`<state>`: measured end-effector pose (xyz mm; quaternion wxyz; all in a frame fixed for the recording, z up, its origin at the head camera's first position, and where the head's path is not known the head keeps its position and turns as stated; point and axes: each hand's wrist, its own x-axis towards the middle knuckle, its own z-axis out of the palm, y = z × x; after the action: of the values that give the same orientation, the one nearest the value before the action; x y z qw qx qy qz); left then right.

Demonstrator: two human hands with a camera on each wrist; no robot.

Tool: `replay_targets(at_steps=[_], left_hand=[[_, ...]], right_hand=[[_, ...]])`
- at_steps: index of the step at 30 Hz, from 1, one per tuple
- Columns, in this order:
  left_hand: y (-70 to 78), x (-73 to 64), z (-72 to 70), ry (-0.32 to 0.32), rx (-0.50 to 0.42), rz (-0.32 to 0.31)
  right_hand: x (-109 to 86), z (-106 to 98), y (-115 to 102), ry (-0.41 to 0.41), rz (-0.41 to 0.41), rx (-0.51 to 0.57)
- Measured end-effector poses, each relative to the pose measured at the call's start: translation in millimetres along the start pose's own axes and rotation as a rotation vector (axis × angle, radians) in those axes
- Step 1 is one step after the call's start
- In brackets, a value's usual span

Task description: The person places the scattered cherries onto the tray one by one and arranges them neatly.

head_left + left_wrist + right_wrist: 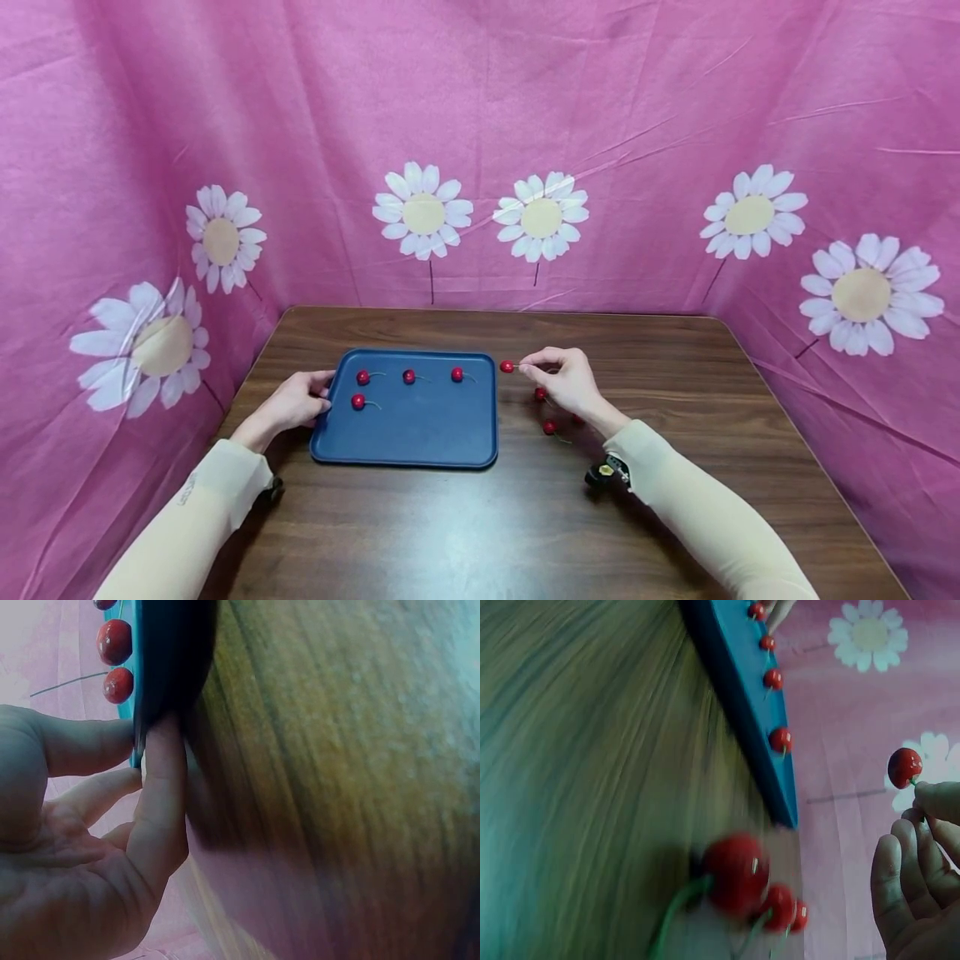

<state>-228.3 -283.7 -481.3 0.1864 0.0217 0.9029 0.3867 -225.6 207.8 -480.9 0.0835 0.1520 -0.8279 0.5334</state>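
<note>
Between thumb and fingertips, my right hand [567, 382] pinches a cherry [507, 367] by its stem, just off the tray's right edge. The right wrist view shows the same cherry [905, 767] held up off the table. My left hand [298, 400] grips the left rim of a blue tray [420, 437], thumb on one side and fingers on the other, as the left wrist view shows. Several stemmed cherries lie on the tray: a row along its far part, and one cherry [358, 402] nearer at the left. Loose cherries [550, 427] lie under and beside my right hand, one partly hidden by it.
The brown wooden table [450, 533] carries the tray left of its middle. Pink cloth [480, 100] with printed daisies hangs behind the table and along both sides. A black device [600, 475] sits at the right wrist by the pale sleeve.
</note>
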Motion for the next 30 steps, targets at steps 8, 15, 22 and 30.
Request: replay_targets(at_steps=[8,15,22,30], left_hand=[[-0.3,-1.2,1.1,-0.005,-0.002,0.002],[1.1,-1.6,1.5,-0.001,-0.005,0.007],[0.6,-0.5,0.7,-0.013,-0.014,0.01],[-0.1,-1.1,-0.3,-0.008,0.001,0.021]], right_hand=[[7.6,34,-15,-0.026,-0.036,0.018],[13.1,63,-23,-0.065,-0.045,0.02],[15.9,89,-30,-0.08,-0.052,0.019],[22.2,116,-34,-0.13,-0.066,-0.03]])
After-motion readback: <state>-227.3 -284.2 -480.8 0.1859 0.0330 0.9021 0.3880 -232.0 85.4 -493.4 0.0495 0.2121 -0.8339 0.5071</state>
